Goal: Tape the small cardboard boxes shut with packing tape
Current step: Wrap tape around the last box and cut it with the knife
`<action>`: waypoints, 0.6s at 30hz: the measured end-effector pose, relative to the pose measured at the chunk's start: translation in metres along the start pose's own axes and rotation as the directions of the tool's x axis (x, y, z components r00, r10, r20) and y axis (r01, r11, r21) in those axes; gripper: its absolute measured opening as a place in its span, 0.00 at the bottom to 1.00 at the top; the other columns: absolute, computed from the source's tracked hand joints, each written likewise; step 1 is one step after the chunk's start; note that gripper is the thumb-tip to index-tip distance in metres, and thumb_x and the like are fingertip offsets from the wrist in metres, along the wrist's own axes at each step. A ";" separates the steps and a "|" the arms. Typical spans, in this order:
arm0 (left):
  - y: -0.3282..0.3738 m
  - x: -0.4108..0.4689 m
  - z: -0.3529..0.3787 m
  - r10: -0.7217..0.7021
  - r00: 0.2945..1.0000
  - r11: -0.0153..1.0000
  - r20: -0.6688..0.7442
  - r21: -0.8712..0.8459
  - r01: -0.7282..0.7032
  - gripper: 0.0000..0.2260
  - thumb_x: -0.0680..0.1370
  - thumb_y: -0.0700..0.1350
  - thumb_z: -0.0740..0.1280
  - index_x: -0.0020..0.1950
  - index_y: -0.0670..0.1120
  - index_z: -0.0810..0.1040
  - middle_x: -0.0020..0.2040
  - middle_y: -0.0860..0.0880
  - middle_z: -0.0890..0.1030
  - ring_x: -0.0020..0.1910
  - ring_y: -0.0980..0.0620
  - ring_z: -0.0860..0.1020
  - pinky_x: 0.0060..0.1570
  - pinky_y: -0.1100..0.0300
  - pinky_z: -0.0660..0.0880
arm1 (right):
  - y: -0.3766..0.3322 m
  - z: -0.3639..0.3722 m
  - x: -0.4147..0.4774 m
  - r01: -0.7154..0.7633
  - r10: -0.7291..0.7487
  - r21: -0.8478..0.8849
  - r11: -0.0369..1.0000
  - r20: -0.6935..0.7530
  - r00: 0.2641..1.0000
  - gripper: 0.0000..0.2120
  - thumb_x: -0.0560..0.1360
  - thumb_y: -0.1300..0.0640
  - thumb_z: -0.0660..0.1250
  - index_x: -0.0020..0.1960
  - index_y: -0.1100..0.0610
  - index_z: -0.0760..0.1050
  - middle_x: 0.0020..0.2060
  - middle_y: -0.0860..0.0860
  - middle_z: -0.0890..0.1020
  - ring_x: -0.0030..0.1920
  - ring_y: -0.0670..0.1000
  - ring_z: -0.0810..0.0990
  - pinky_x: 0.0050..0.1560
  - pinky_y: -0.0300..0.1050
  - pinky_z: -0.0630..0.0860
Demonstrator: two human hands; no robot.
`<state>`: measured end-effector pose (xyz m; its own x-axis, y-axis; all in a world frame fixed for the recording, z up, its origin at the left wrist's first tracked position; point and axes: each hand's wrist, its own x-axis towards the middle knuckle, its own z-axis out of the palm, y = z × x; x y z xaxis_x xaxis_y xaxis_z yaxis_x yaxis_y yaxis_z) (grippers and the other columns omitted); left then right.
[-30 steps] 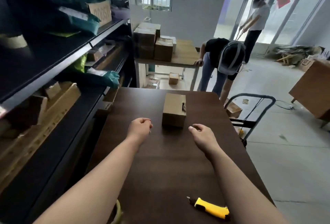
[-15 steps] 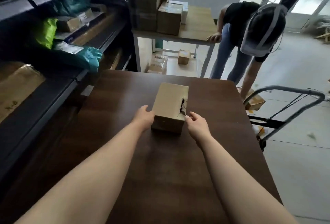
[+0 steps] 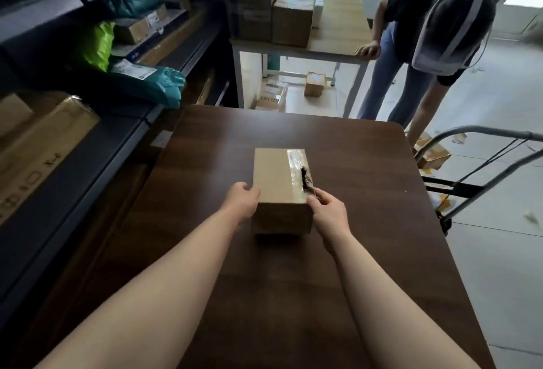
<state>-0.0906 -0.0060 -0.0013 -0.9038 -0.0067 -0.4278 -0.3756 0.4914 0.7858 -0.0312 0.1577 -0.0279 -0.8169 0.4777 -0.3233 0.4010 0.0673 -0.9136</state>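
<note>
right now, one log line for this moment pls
left hand: on box side | right hand: at torn tape edge | cardboard box: on table | stage: gripping

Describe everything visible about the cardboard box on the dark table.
The cardboard box is small, plain brown and oblong, lying flat on the dark wooden table. Clear tape runs along its top near the right edge, with a dark ragged tear there. The left hand touches its left side and the right hand its near right corner.

My left hand covers the box's left side, so my fingertips there are hidden. The box's far face is out of sight. The surface runs off the bottom edge. Shelf labels are too blurred to read.
</note>
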 end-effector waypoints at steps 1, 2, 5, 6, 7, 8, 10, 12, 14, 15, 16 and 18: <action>-0.006 -0.013 -0.007 -0.003 1.000 1.000 0.004 -0.006 0.003 0.11 0.81 0.45 0.62 0.57 0.40 0.77 0.57 0.42 0.77 0.57 0.44 0.76 0.57 0.54 0.72 | 0.000 0.000 -0.015 -0.005 0.005 0.030 1.000 0.005 1.000 0.15 0.77 0.60 0.66 0.63 0.60 0.78 0.54 0.50 0.83 0.53 0.48 0.81 0.58 0.45 0.77; -0.014 -0.027 -0.013 -0.008 1.000 1.000 0.009 -0.019 0.008 0.09 0.80 0.45 0.63 0.54 0.40 0.77 0.53 0.43 0.77 0.52 0.44 0.77 0.53 0.54 0.74 | -0.001 -0.001 -0.031 -0.016 0.016 0.049 0.999 0.014 1.000 0.13 0.77 0.61 0.66 0.61 0.60 0.79 0.49 0.48 0.84 0.49 0.46 0.81 0.52 0.42 0.78; -0.039 -0.072 -0.031 -0.049 0.999 0.997 0.020 -0.054 0.050 0.05 0.79 0.44 0.65 0.50 0.43 0.78 0.49 0.42 0.80 0.48 0.44 0.78 0.54 0.51 0.77 | 0.001 -0.004 -0.086 -0.031 0.027 0.087 0.996 0.044 0.999 0.10 0.76 0.63 0.66 0.55 0.54 0.80 0.41 0.43 0.82 0.39 0.42 0.80 0.40 0.36 0.76; -0.047 -0.087 -0.037 -0.058 0.998 0.997 0.011 -0.054 0.058 0.04 0.78 0.44 0.66 0.47 0.43 0.78 0.49 0.41 0.81 0.48 0.43 0.79 0.54 0.49 0.78 | 0.004 -0.005 -0.104 -0.038 0.033 0.088 0.995 0.048 0.998 0.10 0.76 0.63 0.66 0.54 0.52 0.79 0.40 0.42 0.82 0.38 0.41 0.79 0.38 0.36 0.76; -0.056 -0.103 -0.043 -0.064 0.998 0.997 0.011 -0.044 0.064 0.04 0.78 0.44 0.66 0.45 0.44 0.77 0.49 0.41 0.82 0.48 0.43 0.80 0.53 0.47 0.79 | 0.008 -0.006 -0.124 -0.043 0.039 0.087 0.995 0.050 0.998 0.11 0.76 0.63 0.66 0.54 0.51 0.78 0.41 0.42 0.82 0.38 0.40 0.79 0.37 0.35 0.76; -0.067 -0.118 -0.048 -0.066 0.998 0.997 0.020 -0.027 0.067 0.05 0.77 0.45 0.67 0.44 0.45 0.77 0.49 0.41 0.82 0.48 0.42 0.80 0.52 0.46 0.79 | 0.014 -0.008 -0.144 -0.047 0.044 0.076 0.996 0.050 0.998 0.11 0.76 0.63 0.66 0.55 0.51 0.78 0.42 0.43 0.82 0.39 0.40 0.80 0.37 0.34 0.76; -0.087 -0.149 -0.060 -0.064 0.997 0.998 0.052 0.000 0.064 0.06 0.77 0.46 0.68 0.47 0.44 0.77 0.48 0.43 0.81 0.49 0.42 0.80 0.52 0.46 0.79 | 0.024 -0.010 -0.182 -0.067 0.064 0.076 0.995 0.048 0.997 0.13 0.75 0.64 0.66 0.57 0.55 0.80 0.45 0.47 0.83 0.39 0.42 0.80 0.37 0.36 0.76; -0.110 -0.175 -0.068 -0.083 0.991 0.996 0.104 -0.022 0.086 0.12 0.76 0.47 0.69 0.54 0.41 0.77 0.50 0.43 0.81 0.50 0.42 0.80 0.50 0.45 0.80 | 0.037 -0.013 -0.216 -0.093 0.090 0.067 0.993 0.048 0.995 0.14 0.74 0.64 0.66 0.59 0.56 0.80 0.45 0.49 0.84 0.39 0.44 0.80 0.40 0.40 0.76; -0.132 -0.204 -0.076 -0.112 0.980 0.992 0.162 -0.039 0.119 0.16 0.76 0.48 0.70 0.59 0.42 0.76 0.52 0.43 0.81 0.50 0.42 0.81 0.42 0.48 0.82 | 0.049 -0.016 -0.247 -0.119 0.117 0.039 0.992 0.059 0.991 0.15 0.74 0.66 0.65 0.59 0.57 0.80 0.42 0.48 0.83 0.39 0.45 0.79 0.43 0.41 0.76; -0.142 -0.218 -0.079 -0.112 0.977 0.993 0.182 -0.006 0.114 0.17 0.76 0.49 0.70 0.61 0.42 0.74 0.54 0.43 0.80 0.50 0.42 0.81 0.35 0.52 0.81 | 0.056 -0.017 -0.261 -0.129 0.128 0.017 0.991 0.065 0.990 0.15 0.74 0.66 0.65 0.59 0.58 0.80 0.42 0.48 0.83 0.39 0.44 0.78 0.43 0.40 0.76; -0.153 -0.230 -0.081 -0.110 0.974 0.994 0.197 0.026 0.107 0.19 0.75 0.49 0.70 0.63 0.43 0.72 0.56 0.43 0.79 0.51 0.42 0.80 0.28 0.56 0.79 | 0.063 -0.018 -0.274 -0.135 0.135 -0.010 0.991 0.073 0.988 0.15 0.74 0.66 0.65 0.59 0.57 0.80 0.41 0.47 0.82 0.37 0.43 0.77 0.40 0.37 0.76; -0.172 -0.254 -0.083 -0.118 0.973 0.993 0.200 0.033 0.114 0.22 0.75 0.48 0.72 0.64 0.44 0.68 0.60 0.44 0.76 0.54 0.42 0.78 0.22 0.60 0.75 | 0.075 -0.020 -0.299 -0.152 0.155 -0.033 0.988 0.085 0.984 0.15 0.75 0.67 0.64 0.58 0.54 0.79 0.41 0.47 0.81 0.34 0.42 0.76 0.33 0.34 0.74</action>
<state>0.1866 -0.1614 0.0091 -0.7936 0.1099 -0.5984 -0.4689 0.5163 0.7166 0.2512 0.0371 0.0049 -0.7772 0.4062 -0.4806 0.5342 0.0224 -0.8451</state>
